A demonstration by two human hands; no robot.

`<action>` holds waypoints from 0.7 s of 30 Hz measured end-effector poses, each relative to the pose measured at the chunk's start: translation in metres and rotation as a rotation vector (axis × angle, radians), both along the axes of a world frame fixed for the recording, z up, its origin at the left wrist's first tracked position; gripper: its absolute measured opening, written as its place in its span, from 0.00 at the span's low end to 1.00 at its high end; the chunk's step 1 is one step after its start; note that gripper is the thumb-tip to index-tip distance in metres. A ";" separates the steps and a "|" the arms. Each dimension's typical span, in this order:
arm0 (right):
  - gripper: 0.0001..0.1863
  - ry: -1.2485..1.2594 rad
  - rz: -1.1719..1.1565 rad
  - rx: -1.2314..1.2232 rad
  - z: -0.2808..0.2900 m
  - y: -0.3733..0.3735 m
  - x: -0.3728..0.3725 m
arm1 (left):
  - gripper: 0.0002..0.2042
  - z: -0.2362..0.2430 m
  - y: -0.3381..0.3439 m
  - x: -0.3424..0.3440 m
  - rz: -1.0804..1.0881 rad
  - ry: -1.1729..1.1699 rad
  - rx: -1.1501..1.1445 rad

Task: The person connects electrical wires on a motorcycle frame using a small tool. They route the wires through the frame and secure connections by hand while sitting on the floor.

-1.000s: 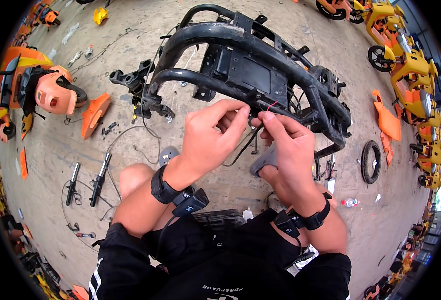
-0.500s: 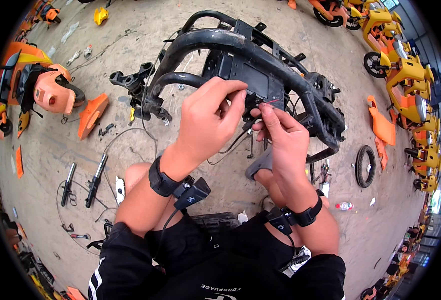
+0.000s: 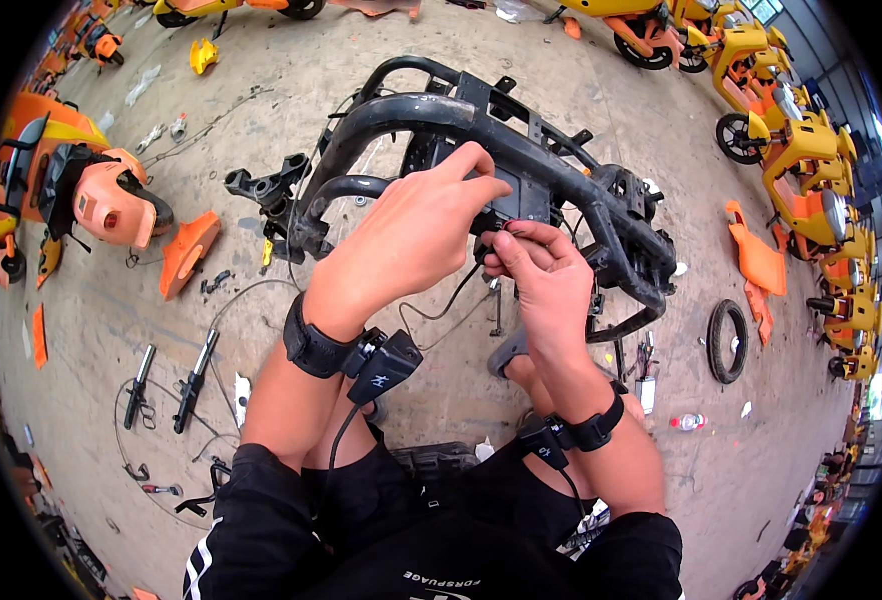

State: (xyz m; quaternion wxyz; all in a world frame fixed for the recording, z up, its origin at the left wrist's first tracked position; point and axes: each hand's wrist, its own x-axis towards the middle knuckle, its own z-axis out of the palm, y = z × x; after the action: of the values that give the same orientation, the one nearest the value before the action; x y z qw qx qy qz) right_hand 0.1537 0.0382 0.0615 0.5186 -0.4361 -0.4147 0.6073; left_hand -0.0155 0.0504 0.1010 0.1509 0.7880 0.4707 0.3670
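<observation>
A black tubular scooter frame (image 3: 431, 108) lies before me, with a flat dark box (image 3: 531, 198) set among its tubes. Over its near side reaches my left hand (image 3: 411, 225), index finger crooked and the other fingers curled; what they hold is hidden behind the hand. Close beside it, my right hand (image 3: 546, 275) is closed in a pinch, thumb against fingers, on a thin red wire (image 3: 509, 226). Between the hands sits a small dark connector-like part, partly covered. A black cable (image 3: 451, 300) hangs below them in a loop.
Left on the concrete floor lie an orange panel (image 3: 191, 255), two fork tubes (image 3: 196, 380) and loose cables. To the right are a tyre (image 3: 728, 342), a plastic bottle (image 3: 689, 422) and another orange panel (image 3: 758, 255). Yellow scooters (image 3: 801, 150) line the right side.
My left index finger has lifted off its pinch and now arches over the frame. The right hand has shifted slightly left and down, still pinching. The view has tilted up slightly.
</observation>
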 end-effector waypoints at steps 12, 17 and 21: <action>0.15 -0.140 0.009 0.078 0.013 -0.005 -0.005 | 0.04 -0.005 0.010 -0.007 0.003 0.051 0.009; 0.11 -0.359 -0.086 0.230 0.015 -0.004 -0.009 | 0.03 -0.011 0.004 -0.001 0.054 -0.031 0.066; 0.08 -0.599 -0.156 0.494 0.010 0.001 -0.009 | 0.04 -0.021 -0.001 0.009 0.147 -0.075 0.117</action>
State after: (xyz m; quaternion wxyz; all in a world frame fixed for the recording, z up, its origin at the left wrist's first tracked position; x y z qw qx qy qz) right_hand 0.1449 0.0391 0.0719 0.5084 -0.4864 -0.6469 0.2940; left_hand -0.0064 0.0492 0.0796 0.0950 0.7442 0.4993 0.4333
